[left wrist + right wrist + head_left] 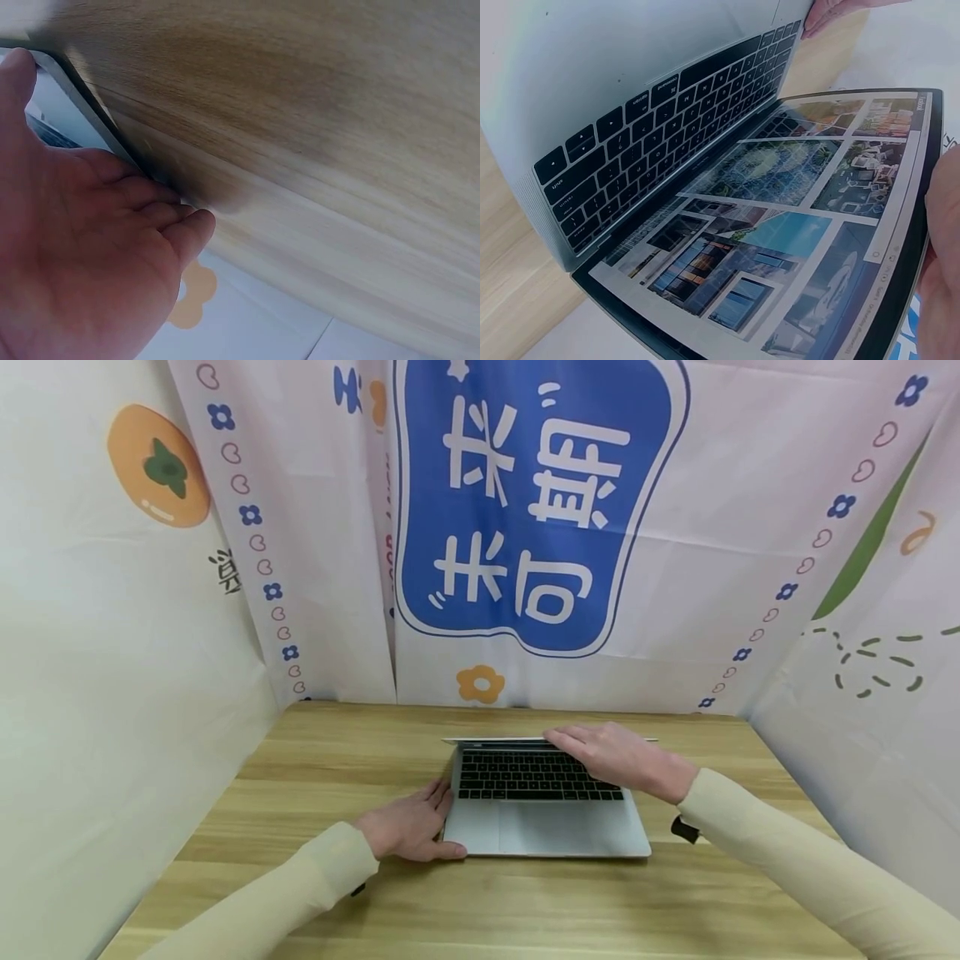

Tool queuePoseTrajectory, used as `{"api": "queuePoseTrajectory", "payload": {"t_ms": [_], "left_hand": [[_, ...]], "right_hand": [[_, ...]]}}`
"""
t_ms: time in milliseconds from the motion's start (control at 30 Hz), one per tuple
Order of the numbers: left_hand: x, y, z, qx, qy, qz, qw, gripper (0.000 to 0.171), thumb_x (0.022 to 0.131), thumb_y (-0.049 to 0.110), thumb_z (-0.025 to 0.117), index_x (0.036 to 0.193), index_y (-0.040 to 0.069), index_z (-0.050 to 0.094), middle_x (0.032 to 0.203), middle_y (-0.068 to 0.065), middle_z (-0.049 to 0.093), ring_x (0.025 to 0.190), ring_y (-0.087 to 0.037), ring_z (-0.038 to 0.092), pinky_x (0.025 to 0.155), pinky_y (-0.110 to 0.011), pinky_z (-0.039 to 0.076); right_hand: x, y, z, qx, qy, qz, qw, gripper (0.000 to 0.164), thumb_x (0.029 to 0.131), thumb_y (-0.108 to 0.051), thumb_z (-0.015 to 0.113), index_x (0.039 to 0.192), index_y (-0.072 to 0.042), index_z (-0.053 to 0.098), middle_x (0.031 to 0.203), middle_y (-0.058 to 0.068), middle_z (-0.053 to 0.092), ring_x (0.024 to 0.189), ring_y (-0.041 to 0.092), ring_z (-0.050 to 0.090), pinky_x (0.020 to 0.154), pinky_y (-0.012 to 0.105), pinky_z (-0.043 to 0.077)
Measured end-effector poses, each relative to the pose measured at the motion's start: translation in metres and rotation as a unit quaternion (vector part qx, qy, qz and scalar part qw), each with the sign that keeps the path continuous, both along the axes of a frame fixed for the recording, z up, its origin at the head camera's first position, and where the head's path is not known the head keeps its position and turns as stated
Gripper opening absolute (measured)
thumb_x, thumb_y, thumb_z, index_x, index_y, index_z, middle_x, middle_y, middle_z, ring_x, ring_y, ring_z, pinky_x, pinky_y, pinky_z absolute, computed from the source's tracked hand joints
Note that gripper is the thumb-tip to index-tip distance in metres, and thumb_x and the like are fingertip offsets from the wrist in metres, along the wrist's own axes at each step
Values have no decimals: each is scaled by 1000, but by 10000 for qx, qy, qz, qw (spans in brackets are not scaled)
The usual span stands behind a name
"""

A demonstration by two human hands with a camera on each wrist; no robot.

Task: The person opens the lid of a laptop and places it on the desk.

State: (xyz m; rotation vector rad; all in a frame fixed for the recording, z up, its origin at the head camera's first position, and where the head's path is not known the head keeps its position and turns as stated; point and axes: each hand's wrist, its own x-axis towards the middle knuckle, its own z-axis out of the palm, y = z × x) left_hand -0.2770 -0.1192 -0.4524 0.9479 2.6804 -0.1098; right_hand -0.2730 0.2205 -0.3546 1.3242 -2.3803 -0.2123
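A silver laptop with a black keyboard lies on the wooden table. Its lid is raised part way, and seen nearly edge-on from the head. Several pictures show on the lit screen in the right wrist view. My left hand rests along the base's left side, fingers extended, thumb touching the front left corner. In the left wrist view, my palm faces the camera. My right hand touches the lid's top edge with fairly straight fingers; the lid hides part of the hand in its wrist view.
The wooden table extends around the laptop. White printed cloth hangs behind it, bearing a large blue sign and an orange flower. Cloth walls also stand at the left and right. A black strap shows at the right cuff.
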Motion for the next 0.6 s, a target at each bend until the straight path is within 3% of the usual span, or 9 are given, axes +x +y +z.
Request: {"api": "queuePoseTrajectory", "payload": {"t_ms": [600], "left_hand": [[-3,0,-1,58,-112,22,9999,105,88,77,41,154,-2,24,162,-21,20,151,-32,20,121,-41,28]], "right_hand": [[-4,3,1,-180,-210,-97,9996,55,83,14,63,135,-3,55,123,12,69,96,21,71,77,29,60]]}}
